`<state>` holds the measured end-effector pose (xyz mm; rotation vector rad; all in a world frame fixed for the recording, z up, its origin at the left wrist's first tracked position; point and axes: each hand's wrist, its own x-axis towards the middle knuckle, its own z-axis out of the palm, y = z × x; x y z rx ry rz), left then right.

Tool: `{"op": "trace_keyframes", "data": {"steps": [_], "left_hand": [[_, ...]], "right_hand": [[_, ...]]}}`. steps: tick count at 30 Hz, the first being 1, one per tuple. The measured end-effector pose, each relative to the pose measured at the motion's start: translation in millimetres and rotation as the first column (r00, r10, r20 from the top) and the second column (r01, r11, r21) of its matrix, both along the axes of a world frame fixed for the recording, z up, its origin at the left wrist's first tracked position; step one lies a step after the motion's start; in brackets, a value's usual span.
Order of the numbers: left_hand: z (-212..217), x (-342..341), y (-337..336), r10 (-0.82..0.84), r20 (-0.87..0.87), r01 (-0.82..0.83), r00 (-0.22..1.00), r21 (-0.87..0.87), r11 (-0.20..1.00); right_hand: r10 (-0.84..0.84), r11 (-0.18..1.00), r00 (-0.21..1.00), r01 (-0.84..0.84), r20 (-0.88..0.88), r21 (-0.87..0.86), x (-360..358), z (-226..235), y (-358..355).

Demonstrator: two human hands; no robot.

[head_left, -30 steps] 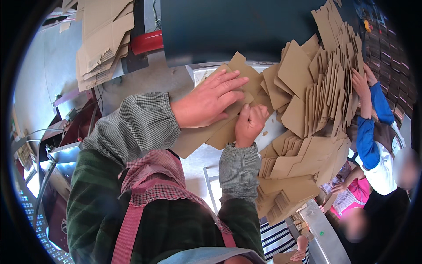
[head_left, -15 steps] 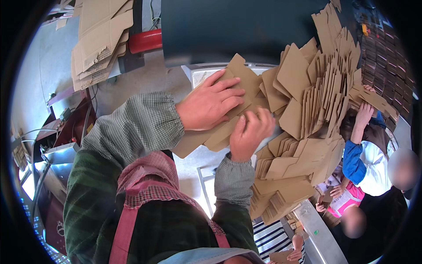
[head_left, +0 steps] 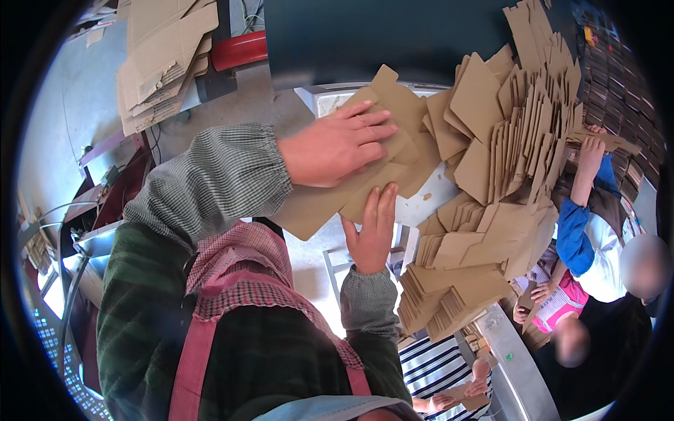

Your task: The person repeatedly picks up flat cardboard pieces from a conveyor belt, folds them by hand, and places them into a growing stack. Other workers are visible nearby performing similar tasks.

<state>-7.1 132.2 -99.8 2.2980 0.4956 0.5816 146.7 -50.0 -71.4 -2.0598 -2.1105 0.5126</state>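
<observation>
Brown flat cardboard pieces (head_left: 309, 210) overlap one another in front of me, over the edge of a white table. My left hand (head_left: 337, 145) lies palm down across them, its fingers stretched to the right. At their near edge is my right hand (head_left: 372, 235), fingers extended and pointing away from me, fingertips touching the cardboard and thumb apart. A piece with rounded corners (head_left: 404, 105) sticks out beyond my left fingers. Both palms are hidden from view.
To the right, cut cardboard pieces (head_left: 519, 158) stand and lean in a large heap, with more stacks (head_left: 449, 291) nearer me. A dark panel (head_left: 393, 42) spans the far side. Another cardboard stack (head_left: 165, 70) and a red cylinder (head_left: 239, 50) are far left. Co-workers handle cardboard at right.
My right hand has moved left and nearer me, from above the cardboard to its near edge, its fingers straightening. My left hand stays on the pieces. The white tabletop shows more at right.
</observation>
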Motion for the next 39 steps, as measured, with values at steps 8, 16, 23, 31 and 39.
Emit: {"op": "trace_keyframes", "data": {"steps": [8,16,23,31,39], "left_hand": [[28.6,-30.1,-33.3,-0.052,-0.32,0.057,0.946,0.009,0.998],[15.9,-34.1,-34.1,-0.098,-0.314,0.103,0.944,0.0,0.995],[15.8,-33.0,-33.4,-0.088,-0.279,0.077,0.956,-0.048,0.996],[8.0,-34.5,-38.7,-0.05,-0.217,0.041,0.975,-0.044,0.998],[4.7,-35.6,-35.7,-0.07,-0.208,0.071,0.976,0.0,0.997]], "right_hand": [[-0.077,0.994,0.992,0.07,0.095,0.08,-27.3,-17.0,-1.3],[0.018,0.981,0.998,-0.03,0.062,0.192,-21.6,-29.0,-6.1],[-0.001,0.986,0.994,-0.017,0.111,0.168,-24.3,-26.5,-1.8],[-0.056,0.965,0.996,0.035,0.074,0.259,-26.0,-35.8,-3.3],[-0.163,0.928,0.983,0.126,0.08,0.349,-34.8,-41.5,-0.1]]}}
